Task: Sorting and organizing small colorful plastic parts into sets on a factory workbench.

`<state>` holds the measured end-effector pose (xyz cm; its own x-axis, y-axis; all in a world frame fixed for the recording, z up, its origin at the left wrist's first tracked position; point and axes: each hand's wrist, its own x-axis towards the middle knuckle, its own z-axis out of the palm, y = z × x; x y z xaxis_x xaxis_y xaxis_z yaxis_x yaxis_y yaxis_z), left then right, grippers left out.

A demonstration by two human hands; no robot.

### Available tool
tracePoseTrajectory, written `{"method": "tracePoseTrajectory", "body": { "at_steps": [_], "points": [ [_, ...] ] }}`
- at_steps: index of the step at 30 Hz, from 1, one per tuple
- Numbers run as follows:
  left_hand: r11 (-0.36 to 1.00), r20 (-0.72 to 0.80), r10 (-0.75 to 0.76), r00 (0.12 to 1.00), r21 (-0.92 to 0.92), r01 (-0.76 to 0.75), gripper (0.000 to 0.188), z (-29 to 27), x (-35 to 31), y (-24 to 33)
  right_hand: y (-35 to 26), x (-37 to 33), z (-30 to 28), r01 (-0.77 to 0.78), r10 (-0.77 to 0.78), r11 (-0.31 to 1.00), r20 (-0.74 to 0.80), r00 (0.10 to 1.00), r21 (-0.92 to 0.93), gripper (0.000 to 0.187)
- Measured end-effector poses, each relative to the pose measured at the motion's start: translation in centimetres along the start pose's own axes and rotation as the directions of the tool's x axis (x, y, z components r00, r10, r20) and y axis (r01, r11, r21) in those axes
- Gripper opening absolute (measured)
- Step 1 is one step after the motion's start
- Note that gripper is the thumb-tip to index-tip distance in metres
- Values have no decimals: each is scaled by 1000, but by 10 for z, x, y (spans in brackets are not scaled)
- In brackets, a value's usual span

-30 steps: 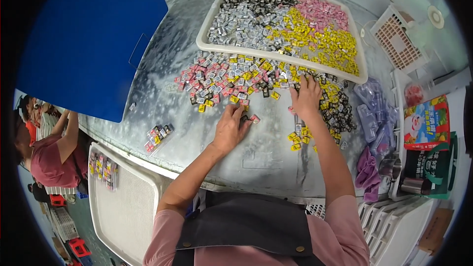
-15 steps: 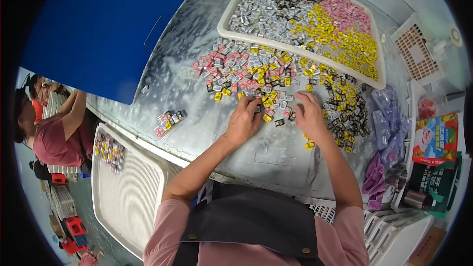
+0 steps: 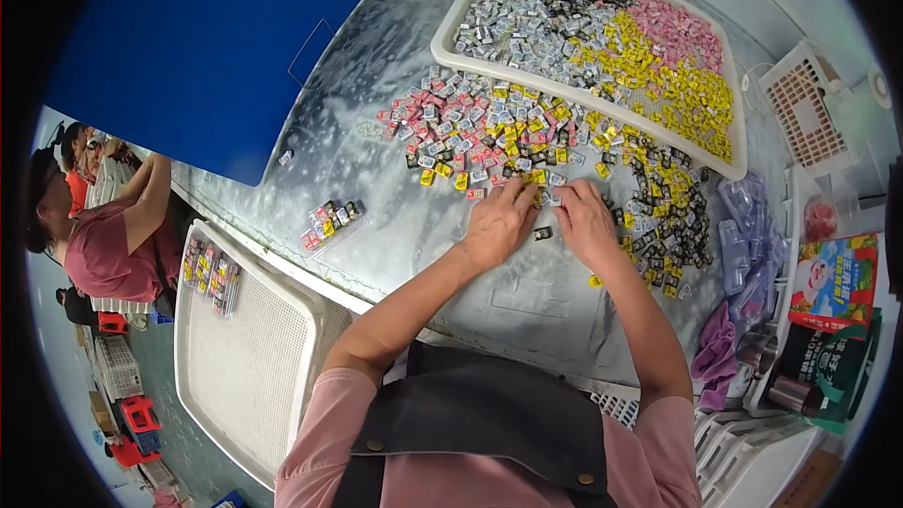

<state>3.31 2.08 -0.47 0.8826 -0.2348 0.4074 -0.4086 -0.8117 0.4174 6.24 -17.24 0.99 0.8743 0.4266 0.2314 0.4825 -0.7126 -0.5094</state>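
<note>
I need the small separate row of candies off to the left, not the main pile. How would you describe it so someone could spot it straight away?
Start at the big blue board on the left of the grey table. Just below its lower right edge, near the table's front edge, lies a short row of wrapped candies. It sits alone, well left of the left hand and apart from the loose pile, lined up side by side rather than scattered.

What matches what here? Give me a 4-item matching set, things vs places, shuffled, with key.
Things:
1. blue board
2. filled tray
3. empty mesh tray
4. purple cloth

Places:
A. lower left, past the table edge
B. right, below the clear bags
C. upper left
D. top, behind the loose pile

Pairs: 1-C, 2-D, 3-A, 4-B
</note>
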Motion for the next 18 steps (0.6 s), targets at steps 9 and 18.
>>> {"method": "tracePoseTrajectory", "body": {
  "at_steps": [9,18],
  "points": [
    [996,35,-75,997,-44,77,27,-22,-19,-20,-3,-3,-6,49,-52,998,97,994,33,30],
    [999,-7,-36,999,22,36,39,-31,-8,-17,-7,-4,-10,-24,24,1000,75,997,5,32]
  ]
}}
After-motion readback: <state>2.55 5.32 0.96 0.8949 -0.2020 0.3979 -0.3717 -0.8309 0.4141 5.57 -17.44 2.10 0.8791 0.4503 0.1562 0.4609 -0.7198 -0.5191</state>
